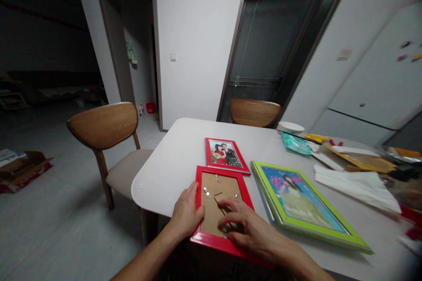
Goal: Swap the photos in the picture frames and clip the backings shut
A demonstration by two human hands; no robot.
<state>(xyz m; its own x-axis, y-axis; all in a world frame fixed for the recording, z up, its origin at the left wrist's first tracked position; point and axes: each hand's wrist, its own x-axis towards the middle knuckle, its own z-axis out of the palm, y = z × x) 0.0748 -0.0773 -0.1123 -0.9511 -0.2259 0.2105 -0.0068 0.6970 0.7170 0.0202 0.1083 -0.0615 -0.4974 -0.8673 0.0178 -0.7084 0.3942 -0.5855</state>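
A red picture frame (211, 175) lies face down near the table's front edge, its brown backing board (212, 204) and small metal clips facing up. My left hand (187, 210) grips the frame's left rail, fingers curled over the edge. My right hand (245, 224) rests on the backing board with fingers bent, fingertips pressing near the lower clips. A smaller red frame (226, 155) with a photo lies face up just behind. A large green frame (306, 204) with a picture lies face up to the right.
The white table (171, 162) has a rounded left corner. At its right end lie white paper towels (358, 186), a teal packet (295, 144), a white bowl (290, 127) and papers. Wooden chairs stand at the left (105, 125) and behind (254, 113). A cardboard box (20, 164) sits on the floor.
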